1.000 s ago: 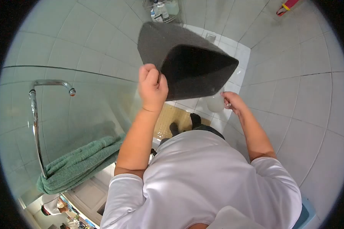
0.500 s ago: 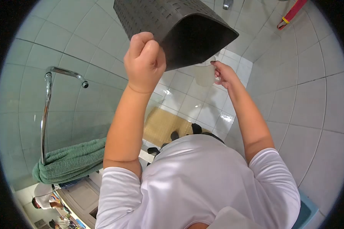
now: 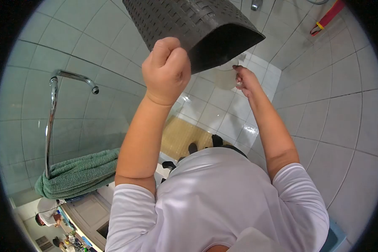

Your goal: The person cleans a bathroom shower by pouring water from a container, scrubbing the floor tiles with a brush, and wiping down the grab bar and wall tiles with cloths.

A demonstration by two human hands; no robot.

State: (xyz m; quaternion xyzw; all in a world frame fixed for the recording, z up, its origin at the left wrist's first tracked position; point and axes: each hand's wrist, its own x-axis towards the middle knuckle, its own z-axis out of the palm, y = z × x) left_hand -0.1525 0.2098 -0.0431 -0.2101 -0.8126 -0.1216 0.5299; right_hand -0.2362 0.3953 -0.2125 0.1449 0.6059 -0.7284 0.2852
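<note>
A tilted black, basket-weave-textured bin (image 3: 189,25) hangs in my clenched left hand (image 3: 166,69); my right hand (image 3: 247,80) grips a cloudy, translucent jug (image 3: 225,78) at its angular mouth (image 3: 224,44), above glossy white floor tiles (image 3: 208,107) between grey tiled walls (image 3: 340,109).

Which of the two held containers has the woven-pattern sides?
The black bin in the left hand; its sides show a woven pattern, while the jug in the right hand is pale and shows no weave.

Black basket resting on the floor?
No, the left hand grips the black basket at its rim, holding it tilted above the tiled floor.
</note>
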